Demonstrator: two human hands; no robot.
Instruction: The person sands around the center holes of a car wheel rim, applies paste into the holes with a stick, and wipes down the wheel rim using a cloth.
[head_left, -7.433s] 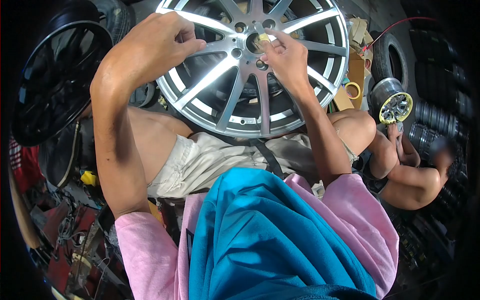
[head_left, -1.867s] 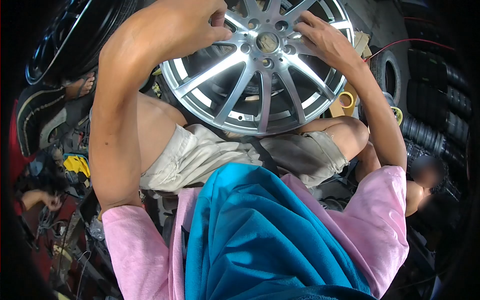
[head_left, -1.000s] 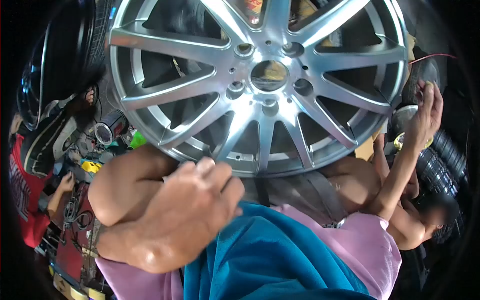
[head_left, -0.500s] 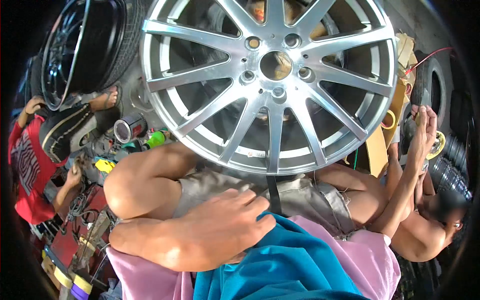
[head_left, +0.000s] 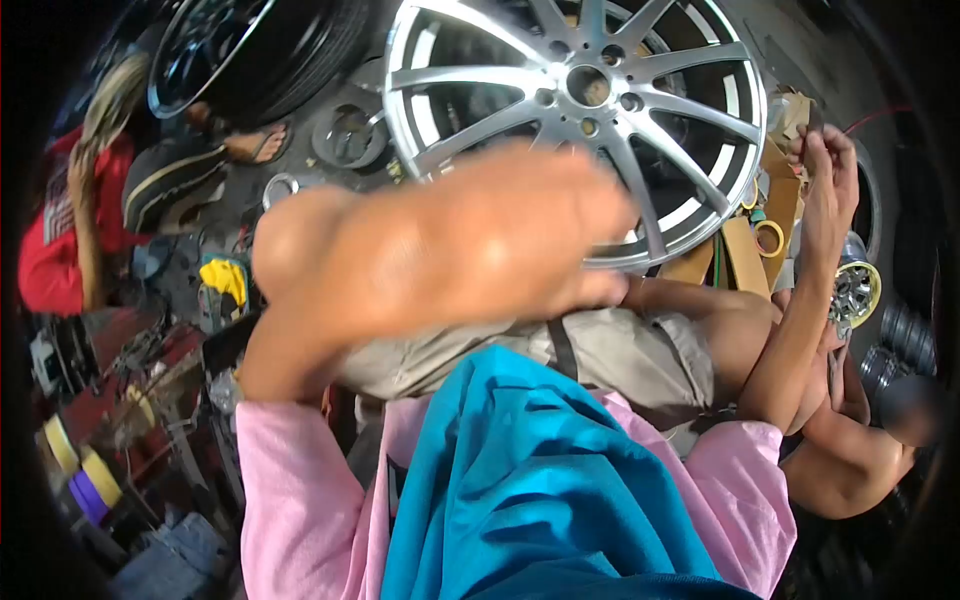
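A large silver multi-spoke wheel rim lies face up beyond my knees. My left hand is smeared by motion above its near-left edge and hides part of the rim and spokes. Whether that hand holds anything cannot be made out. To the right of the rim, my right hand is raised with its fingers pinched together. A small dark piece shows at the fingertips, too small to name.
At left, a person in a red shirt sits near a black wheel. At right, another person sits by a small chrome wheel. A cardboard box, yellow tape roll and yellow cloth lie around.
My left hand has moved from my lap up and forward over the rim's near edge. My right hand is raised higher. The rim appears smaller and farther up in view.
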